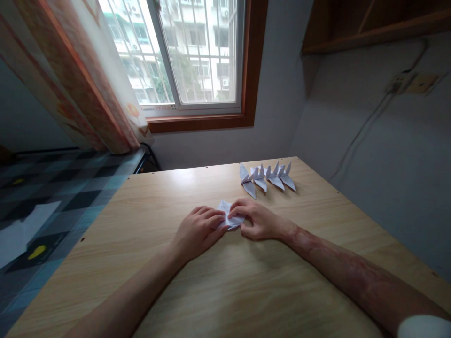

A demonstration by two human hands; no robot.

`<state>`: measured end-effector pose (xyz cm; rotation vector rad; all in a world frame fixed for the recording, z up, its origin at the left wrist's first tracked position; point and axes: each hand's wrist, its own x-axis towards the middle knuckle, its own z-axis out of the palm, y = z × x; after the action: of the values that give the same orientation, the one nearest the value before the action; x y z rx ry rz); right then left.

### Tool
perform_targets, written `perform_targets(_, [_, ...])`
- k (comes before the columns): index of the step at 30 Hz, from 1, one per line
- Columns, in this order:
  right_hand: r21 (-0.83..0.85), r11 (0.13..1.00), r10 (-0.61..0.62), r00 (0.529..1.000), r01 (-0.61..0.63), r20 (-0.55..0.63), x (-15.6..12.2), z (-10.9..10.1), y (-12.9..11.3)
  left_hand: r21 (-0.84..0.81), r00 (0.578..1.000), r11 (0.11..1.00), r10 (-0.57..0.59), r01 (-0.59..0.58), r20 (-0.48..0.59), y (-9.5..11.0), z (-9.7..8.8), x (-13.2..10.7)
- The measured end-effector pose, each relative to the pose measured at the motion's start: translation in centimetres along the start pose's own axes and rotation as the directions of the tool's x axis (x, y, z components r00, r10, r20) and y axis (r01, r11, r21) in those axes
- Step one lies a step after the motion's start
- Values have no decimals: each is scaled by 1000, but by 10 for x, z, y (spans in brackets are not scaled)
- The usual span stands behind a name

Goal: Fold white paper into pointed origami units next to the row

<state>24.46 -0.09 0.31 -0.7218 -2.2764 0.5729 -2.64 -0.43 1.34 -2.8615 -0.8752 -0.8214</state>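
A small piece of folded white paper (227,212) lies on the wooden table (148,211) between my two hands. My left hand (199,230) rests on its left side with the fingers curled and pressing the paper down. My right hand (254,219) pinches the paper's right edge with fingertips together. Beyond my right hand, a row of several finished folded white paper cranes (268,177) lies on the table, apart from both hands.
The table stands in a corner, walls (369,155) at the right and back, a barred window (197,51) behind it. A curtain (88,80) hangs at the left. A bed with a checked cover (52,188) adjoins the table's left edge. A wooden shelf (369,23) hangs above right.
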Motion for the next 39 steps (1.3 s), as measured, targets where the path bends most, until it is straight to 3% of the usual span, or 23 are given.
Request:
perform_targets(6, [-84,996,-36,998,40,45,-1,-3,-3,-49,999,998,-28,29,22,1,1,-3])
perform_targets(12, [-86,996,-40,998,36,-43,0,5,4,-102,1000,995,18,-17,8,3,-2,-2])
perform_targets(16, [-77,997,-18,999,16,-30,2,6,7,-129,999,991,35,-31,27,1,-1,-1])
perform_targets(24, [47,984,174,984,-172,-43,2,11,10,-192,983,964,-176,184,56,-4,3,-3])
perform_targets(30, [-68,995,67,997,-69,-36,5,8,8,-147,999,989,16,-9,45,-3,2,-2])
perform_targets(39, [-89,993,75,996,-79,-49,6,8,9,-143,994,986,96,-86,58,-2,2,-1])
